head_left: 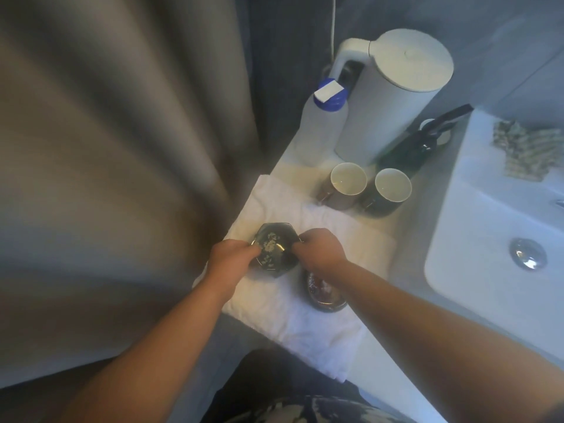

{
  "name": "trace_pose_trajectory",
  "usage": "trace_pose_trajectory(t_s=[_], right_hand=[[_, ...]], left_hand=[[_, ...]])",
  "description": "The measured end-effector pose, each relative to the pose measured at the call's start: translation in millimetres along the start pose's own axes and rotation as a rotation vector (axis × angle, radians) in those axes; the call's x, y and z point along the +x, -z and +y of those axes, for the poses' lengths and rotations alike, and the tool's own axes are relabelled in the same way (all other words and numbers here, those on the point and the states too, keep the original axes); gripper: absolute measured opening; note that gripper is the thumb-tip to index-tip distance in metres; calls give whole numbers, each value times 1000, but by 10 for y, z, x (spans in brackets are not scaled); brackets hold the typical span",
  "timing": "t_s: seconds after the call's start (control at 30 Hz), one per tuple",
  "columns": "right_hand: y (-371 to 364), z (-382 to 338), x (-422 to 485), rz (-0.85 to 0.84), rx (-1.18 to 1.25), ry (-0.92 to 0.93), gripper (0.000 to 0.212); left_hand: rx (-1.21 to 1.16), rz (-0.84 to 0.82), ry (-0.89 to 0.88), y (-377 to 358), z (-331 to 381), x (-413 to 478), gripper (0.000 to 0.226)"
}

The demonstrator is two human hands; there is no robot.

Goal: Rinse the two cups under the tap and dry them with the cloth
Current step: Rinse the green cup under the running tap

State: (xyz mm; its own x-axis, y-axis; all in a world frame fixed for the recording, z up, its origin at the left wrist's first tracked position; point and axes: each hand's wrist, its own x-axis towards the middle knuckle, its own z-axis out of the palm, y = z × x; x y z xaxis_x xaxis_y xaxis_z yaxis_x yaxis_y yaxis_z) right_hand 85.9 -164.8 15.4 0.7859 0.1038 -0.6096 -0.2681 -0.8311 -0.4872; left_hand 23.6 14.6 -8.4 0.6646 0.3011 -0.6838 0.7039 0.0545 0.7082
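Dish, dark and hexagonal, is gripped at its edges by curled fingers: left hand on one side, right hand on the other. It is held over the white towel spread on the table; contact with the towel cannot be told. Left cup and right cup are stood upright, side by side, just past the towel's far edge. Round bowl is set on the towel, under the right forearm. Kettle is seen beyond the towel, sink to its right, with a patterned cloth on the rim.

No text or label seems readable in this blurred view.
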Motion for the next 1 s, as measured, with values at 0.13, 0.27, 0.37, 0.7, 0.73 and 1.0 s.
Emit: trace_pose_trajectory(t_s=[0.13,0.27,0.37,0.7,0.73,1.0], right_hand=[[145,-82,-277,78,276,36,16],[316,13,-606,119,488,44,24],[453,169,-872,172,692,13,29],[1034,1124,-1812,469,993,-82,19],[1065,1237,-1883,494,1018,-88,18],[1430,2138,-2244,568,1144,-106,42]], left_hand=[[-76,-32,-48,51,209,-273,15],[-130,-138,-116,32,348,-550,14],[-114,-199,-159,-102,416,-669,12],[42,-497,-233,-1260,711,-1248,21],[48,-518,-239,-1396,721,-1313,18],[131,-624,-291,-2383,682,-1905,18]])
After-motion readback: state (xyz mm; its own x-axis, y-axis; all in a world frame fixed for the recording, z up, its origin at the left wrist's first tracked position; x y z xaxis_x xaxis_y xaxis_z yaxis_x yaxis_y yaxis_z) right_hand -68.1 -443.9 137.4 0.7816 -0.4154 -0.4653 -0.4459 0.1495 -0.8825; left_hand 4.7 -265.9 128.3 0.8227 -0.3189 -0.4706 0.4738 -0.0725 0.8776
